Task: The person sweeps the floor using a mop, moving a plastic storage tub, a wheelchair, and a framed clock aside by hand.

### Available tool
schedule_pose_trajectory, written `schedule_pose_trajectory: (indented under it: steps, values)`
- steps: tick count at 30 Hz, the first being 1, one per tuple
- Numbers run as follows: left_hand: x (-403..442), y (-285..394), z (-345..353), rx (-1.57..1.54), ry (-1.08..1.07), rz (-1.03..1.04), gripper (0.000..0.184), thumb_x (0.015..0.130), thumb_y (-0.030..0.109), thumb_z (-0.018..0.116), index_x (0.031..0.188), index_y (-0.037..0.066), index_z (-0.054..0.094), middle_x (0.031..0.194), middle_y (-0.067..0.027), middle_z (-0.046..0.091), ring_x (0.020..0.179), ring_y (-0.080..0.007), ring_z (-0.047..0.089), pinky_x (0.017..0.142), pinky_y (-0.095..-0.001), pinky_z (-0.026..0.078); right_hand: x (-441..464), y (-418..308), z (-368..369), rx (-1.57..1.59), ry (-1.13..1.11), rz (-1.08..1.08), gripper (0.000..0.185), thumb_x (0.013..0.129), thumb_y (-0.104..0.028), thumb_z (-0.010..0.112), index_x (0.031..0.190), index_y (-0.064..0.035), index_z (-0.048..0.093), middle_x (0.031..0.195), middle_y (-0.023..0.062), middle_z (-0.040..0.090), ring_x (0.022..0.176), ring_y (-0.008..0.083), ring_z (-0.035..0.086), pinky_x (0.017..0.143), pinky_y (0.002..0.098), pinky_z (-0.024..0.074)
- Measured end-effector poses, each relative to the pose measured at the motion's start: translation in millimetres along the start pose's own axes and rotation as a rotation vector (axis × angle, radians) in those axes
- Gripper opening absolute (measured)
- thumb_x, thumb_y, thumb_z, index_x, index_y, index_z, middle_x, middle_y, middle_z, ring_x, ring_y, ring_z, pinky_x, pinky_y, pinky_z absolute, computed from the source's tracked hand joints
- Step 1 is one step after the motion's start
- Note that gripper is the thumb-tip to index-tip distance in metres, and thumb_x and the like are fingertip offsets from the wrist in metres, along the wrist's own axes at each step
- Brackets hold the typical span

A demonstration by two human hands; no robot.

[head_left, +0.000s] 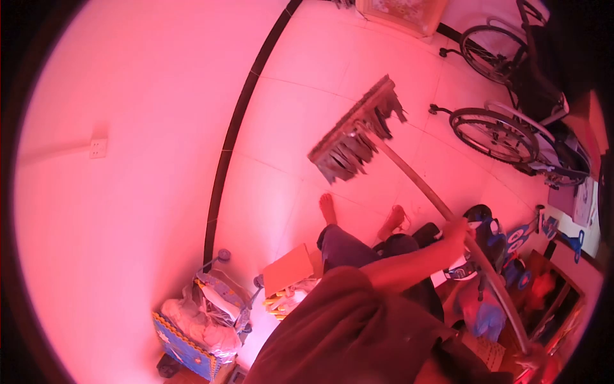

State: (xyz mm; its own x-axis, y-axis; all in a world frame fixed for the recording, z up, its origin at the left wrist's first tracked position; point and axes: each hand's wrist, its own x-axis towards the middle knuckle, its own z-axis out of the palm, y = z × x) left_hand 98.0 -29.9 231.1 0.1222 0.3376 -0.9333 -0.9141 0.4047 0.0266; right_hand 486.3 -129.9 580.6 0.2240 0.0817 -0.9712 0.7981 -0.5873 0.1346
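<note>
A long-handled mop [358,131] with a wide bar and ragged grey strips is held up above the pale tiled floor. My left hand [457,235] is wrapped round the middle of its wooden handle, with that arm stretched across my body. Lower down, near the handle's end at the bottom right, my right hand [532,360] is closed on it, dim and partly blurred. The mop head is beyond my bare feet [327,208], tilted up to the right.
At the upper right stands a wheelchair [495,134], with a framed picture [406,14] at the top. Bags and bundles fill a blue patterned box [185,345] at lower left, near a cardboard box [288,270]. Assorted items crowd the right. A wall socket [98,148] is at left.
</note>
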Motion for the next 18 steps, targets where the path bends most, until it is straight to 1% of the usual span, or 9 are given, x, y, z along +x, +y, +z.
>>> schedule_pose_trajectory:
  steps: [1,3,6,9,10,13,15,16,18]
  values:
    - [9,30,-18,0.089,-0.060,0.074,0.018,0.078,0.014,0.057,0.069,0.001,0.048,0.055,-0.0120,0.051,0.045,-0.0244,0.054,0.041,-0.0378,0.044,2,-53,37,0.132,-0.009,-0.022,0.018,0.067,-0.008,0.075,0.078,-0.0021,0.062,0.050,-0.0005,0.051,0.038,0.0070,0.045,0.036,0.0236,0.0343]
    - [19,107,-37,0.120,0.051,0.162,0.018,0.078,0.015,0.057,0.070,0.002,0.048,0.054,-0.0115,0.051,0.044,-0.0242,0.053,0.039,-0.0383,0.042,43,-82,87,0.135,-0.063,-0.071,0.013,0.071,-0.008,0.071,0.074,-0.0040,0.059,0.051,-0.0003,0.051,0.041,0.0070,0.046,0.037,0.0240,0.0349]
    - [60,234,-69,0.166,0.098,0.414,0.014,0.077,0.010,0.056,0.073,0.001,0.047,0.056,-0.0110,0.050,0.041,-0.0231,0.052,0.037,-0.0344,0.042,80,-192,181,0.120,-0.016,-0.296,0.012,0.077,-0.013,0.067,0.081,-0.0042,0.059,0.054,0.0001,0.051,0.042,0.0083,0.048,0.038,0.0249,0.0356]
    - [111,376,-90,0.202,0.194,0.462,0.017,0.080,0.011,0.058,0.074,0.000,0.047,0.052,-0.0097,0.050,0.038,-0.0210,0.052,0.031,-0.0334,0.041,93,-350,266,0.032,0.097,-0.536,0.029,0.077,-0.021,0.067,0.095,-0.0010,0.058,0.068,0.0074,0.060,0.060,0.0185,0.058,0.055,0.0308,0.0448]
    - [122,419,-104,0.204,0.092,0.550,0.016,0.080,0.011,0.059,0.074,0.000,0.048,0.051,-0.0097,0.051,0.038,-0.0206,0.053,0.032,-0.0340,0.042,96,-409,293,-0.021,0.139,-0.605,0.036,0.076,-0.023,0.068,0.101,0.0002,0.057,0.075,0.0110,0.062,0.067,0.0236,0.062,0.061,0.0333,0.0474]
    - [164,547,-148,0.620,0.259,0.774,0.029,0.079,0.016,0.057,0.054,0.002,0.049,0.045,-0.0104,0.051,0.037,-0.0221,0.053,0.035,-0.0358,0.044,106,-559,362,-0.090,0.123,-0.822,0.047,0.078,-0.025,0.066,0.110,0.0055,0.050,0.094,0.0251,0.061,0.088,0.0404,0.061,0.074,0.0426,0.0479]
    - [174,615,-185,0.536,0.222,0.695,0.024,0.077,0.013,0.055,0.059,-0.001,0.050,0.048,-0.0124,0.052,0.038,-0.0240,0.053,0.035,-0.0366,0.043,106,-630,399,-0.168,0.108,-0.672,0.049,0.078,-0.024,0.066,0.108,0.0099,0.048,0.093,0.0318,0.059,0.090,0.0439,0.059,0.077,0.0447,0.0476]
    - [179,636,-202,0.488,0.227,0.640,0.023,0.077,0.012,0.055,0.060,-0.001,0.049,0.048,-0.0126,0.051,0.037,-0.0243,0.052,0.035,-0.0366,0.043,110,-644,407,-0.184,0.104,-0.664,0.049,0.078,-0.024,0.066,0.108,0.0099,0.048,0.093,0.0318,0.059,0.090,0.0439,0.059,0.077,0.0447,0.0476]
    - [184,639,-241,0.388,0.185,0.642,0.021,0.077,0.010,0.054,0.060,0.000,0.047,0.047,-0.0121,0.050,0.036,-0.0241,0.051,0.034,-0.0364,0.042,109,-664,421,-0.317,0.122,-0.687,0.049,0.078,-0.023,0.065,0.106,0.0119,0.045,0.089,0.0342,0.058,0.090,0.0454,0.059,0.077,0.0467,0.0477]
